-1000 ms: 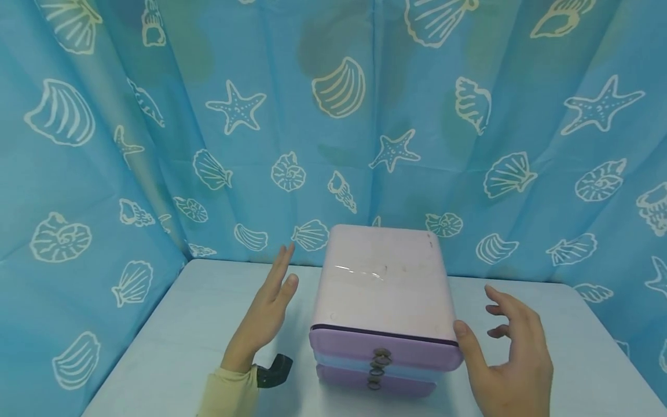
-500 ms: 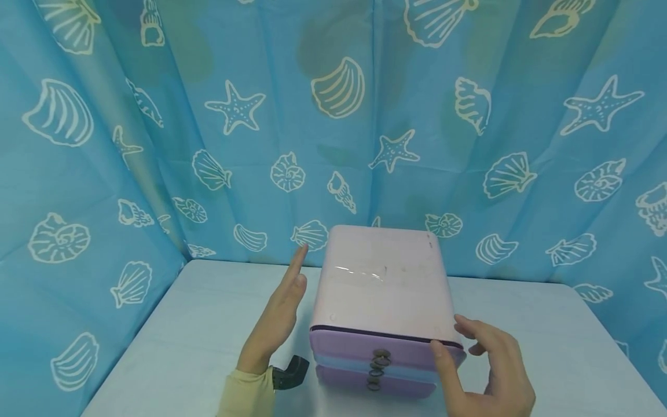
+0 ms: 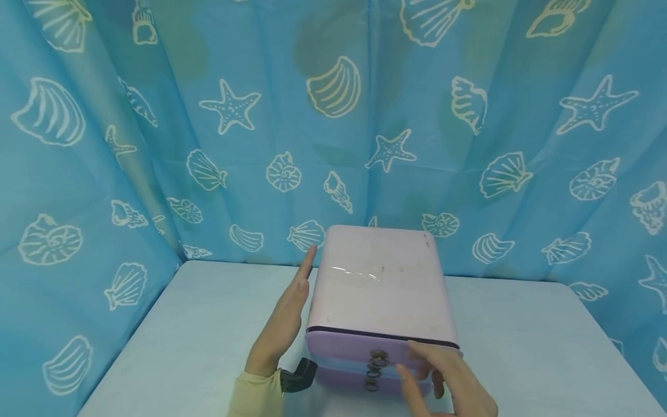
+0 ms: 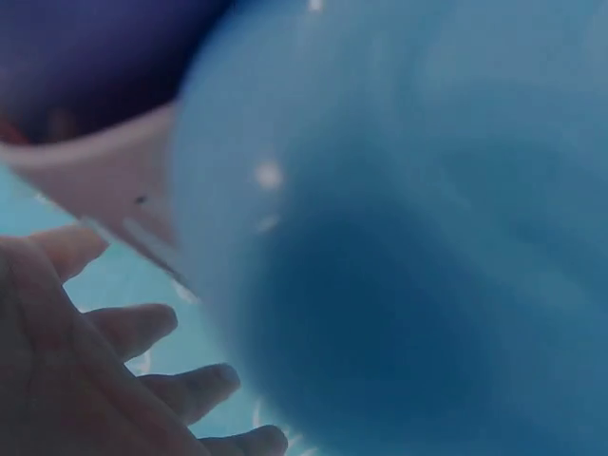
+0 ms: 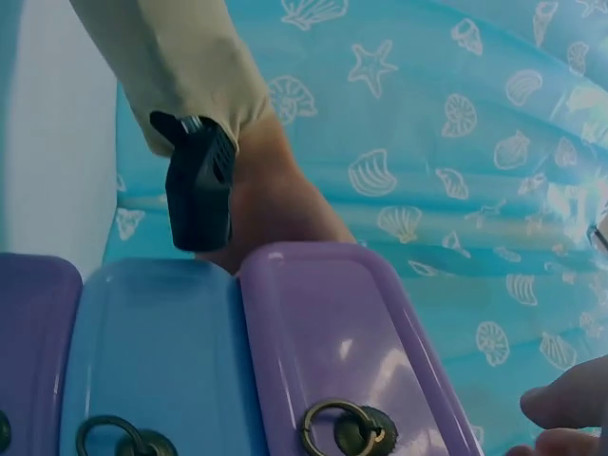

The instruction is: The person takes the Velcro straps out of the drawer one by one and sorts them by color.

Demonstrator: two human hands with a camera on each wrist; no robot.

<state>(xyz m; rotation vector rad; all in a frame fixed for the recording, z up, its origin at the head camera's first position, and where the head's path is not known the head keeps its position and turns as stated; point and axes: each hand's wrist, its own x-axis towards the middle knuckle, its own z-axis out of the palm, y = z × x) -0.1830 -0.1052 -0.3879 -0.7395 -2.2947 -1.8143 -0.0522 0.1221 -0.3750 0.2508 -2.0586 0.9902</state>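
A small drawer box [image 3: 385,284] with a pale pink top stands on the table. Its front has a purple top drawer [image 5: 332,323], a blue middle drawer [image 5: 161,351] and another purple one below. Each bears a ring pull [image 5: 332,418]. My left hand [image 3: 281,327] stands upright beside the box's left side, fingers straight; whether it touches is unclear. In the left wrist view its fingers [image 4: 133,328] are spread near the blurred box. My right hand [image 3: 450,376] is before the drawers' right half, thumb and index finger apart, right of the ring pulls, with nothing visible in its grip.
The pale tabletop [image 3: 521,341] extends on both sides of the box. A blue curtain [image 3: 250,145] with shell and starfish prints hangs behind and at the sides. A black wrist device [image 3: 299,376] sits at my left cuff.
My right hand has swung left from beside the box to its drawer fronts. My left hand has moved right, closer to the box's left side. The box stays in place.
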